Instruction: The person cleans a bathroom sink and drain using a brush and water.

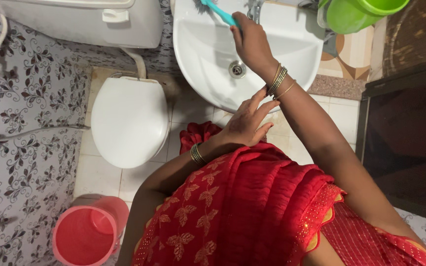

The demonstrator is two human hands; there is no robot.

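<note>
Right hand [250,43] fingers clamped round teal plastic brush handle [221,13], bristle head up at back rim of white ceramic wash basin [193,59], near metal tap [255,7]; left hand [245,123] fingers spread, empty, hovering by basin's front edge, contact unclear. Risks, as judged: wet grip could slip, dropping brush into bowl toward steel drain [237,69]; bangles [277,81] could knock rim; loose red embroidered drape [252,197] could dip into water. Around: green plastic bucket [346,15] just right of tap, crowding sweep; white closed toilet seat [129,120] left; pink bucket [87,234] on floor, well apart.
</note>
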